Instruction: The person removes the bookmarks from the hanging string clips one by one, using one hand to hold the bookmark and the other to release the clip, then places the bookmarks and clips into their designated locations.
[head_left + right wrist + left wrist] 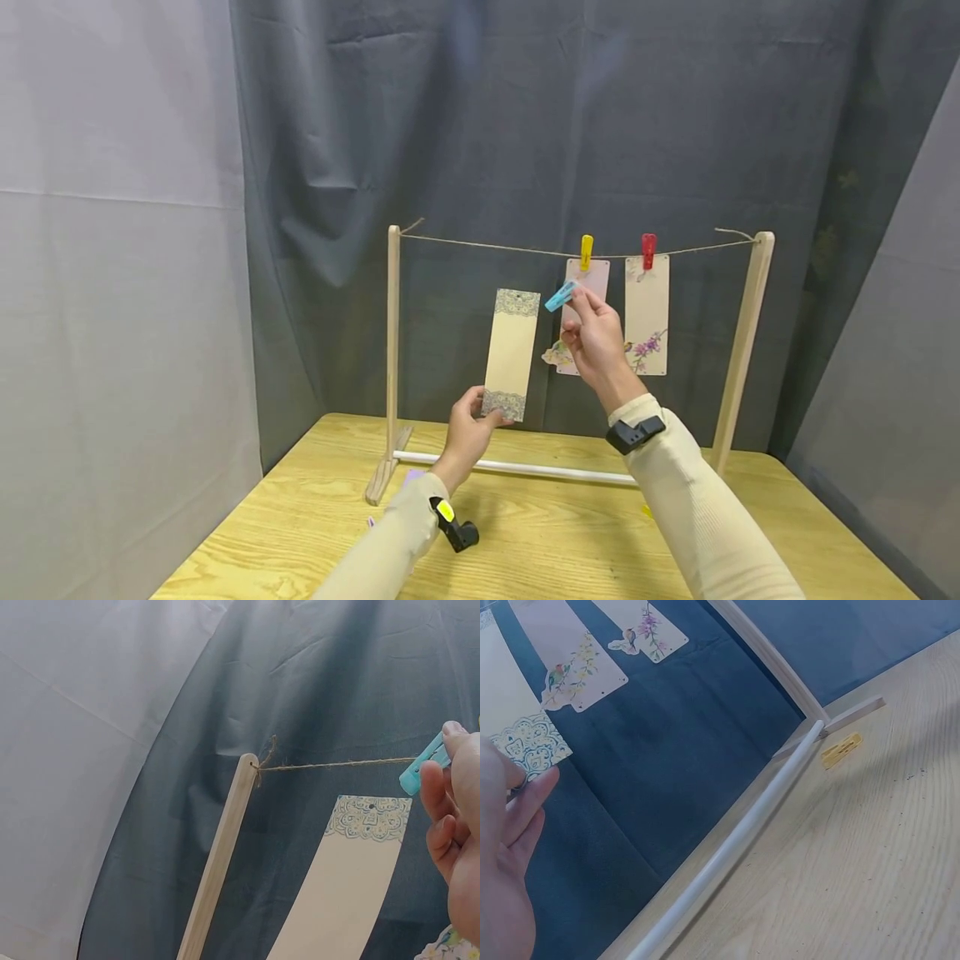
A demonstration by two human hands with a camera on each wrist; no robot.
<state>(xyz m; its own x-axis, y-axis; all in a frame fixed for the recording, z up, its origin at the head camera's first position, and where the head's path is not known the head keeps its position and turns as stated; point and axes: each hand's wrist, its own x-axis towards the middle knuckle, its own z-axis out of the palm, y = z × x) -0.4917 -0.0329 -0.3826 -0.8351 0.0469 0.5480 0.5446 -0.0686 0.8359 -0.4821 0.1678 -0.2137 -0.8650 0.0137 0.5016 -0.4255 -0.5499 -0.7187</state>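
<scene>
The cream bookmark (pixel 512 354) with patterned ends stands nearly upright in the air, its long axis vertical with a slight lean to the right at the top, its hole end up, below the twine line (pixel 487 245) and just left of the two bookmarks already hanging there. The left hand (pixel 468 431) reaches up from the counter (pixel 570 533), forearm angled up and forward, and its grip is pinched on the bookmark's lower patterned end, thumb on the near face.

The right hand (pixel 596 340) is raised higher, wrist bent back, in front of the bookmark hung under the yellow clothespin (pixel 586 251). Its grip is closed on a light blue clothespin (pixel 561 296), held between thumb and fingertips; the pin's long axis slants, its free end pointing up and left toward the top of the cream bookmark, close to it but apart.

A red clothespin (pixel 648 249) holds the other hung bookmark. The twine runs between the two posts of the wooden rack (pixel 392 333), and another yellow clothespin (pixel 841 748) lies on the counter by the rack's foot.
</scene>
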